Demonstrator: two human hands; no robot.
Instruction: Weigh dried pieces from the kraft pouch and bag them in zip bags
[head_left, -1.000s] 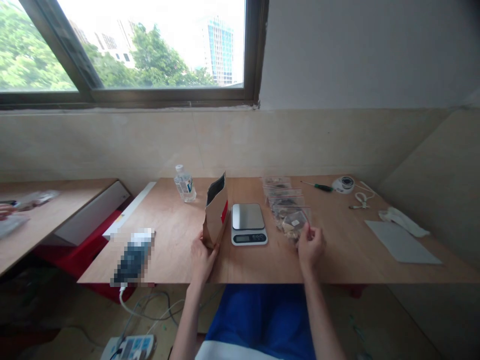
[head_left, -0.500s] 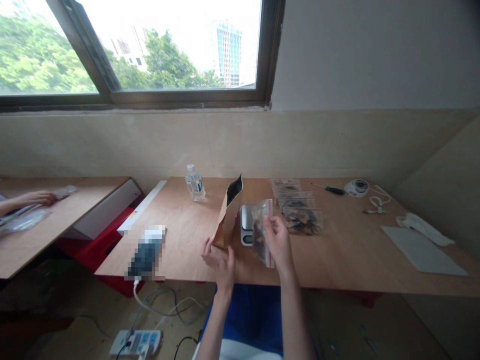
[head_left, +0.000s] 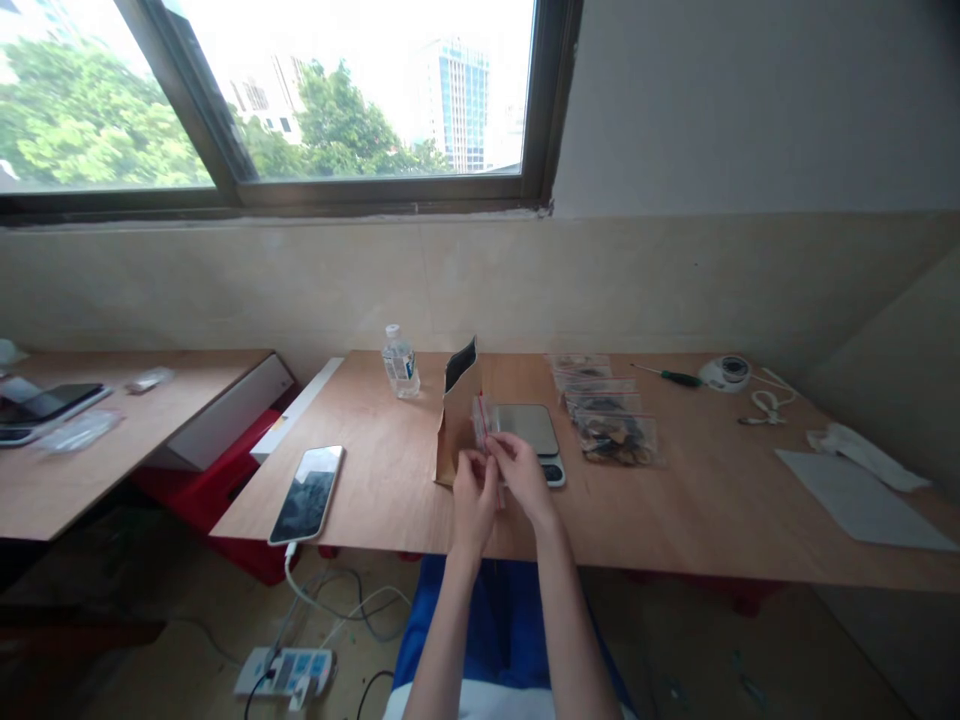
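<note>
Both hands meet at a small clear zip bag (head_left: 482, 415) with a red strip along its edge. My left hand (head_left: 474, 490) pinches the bag's near part, and my right hand (head_left: 517, 468) grips it just beside that, fingers closed. Its contents are mostly hidden by my fingers. Right behind them stands an open brown paper bag (head_left: 456, 415) with a dark lining. A digital scale (head_left: 529, 428) with a bare metal plate lies to the right. Farther right, several zip bags (head_left: 616, 438) of dark, flaky pieces overlap in a row.
A water bottle (head_left: 401, 365) stands at the back, and a phone (head_left: 307, 495) charges at the left front. To the right are a screwdriver (head_left: 679, 379), a white dome camera (head_left: 726, 373), a white cloth (head_left: 870, 455) and a grey sheet (head_left: 862, 498). A power strip (head_left: 285, 671) is on the floor.
My right hand has carried the zip bag left, in front of the paper bag. The left hand has left the paper bag's base and taken hold of the zip bag too.
</note>
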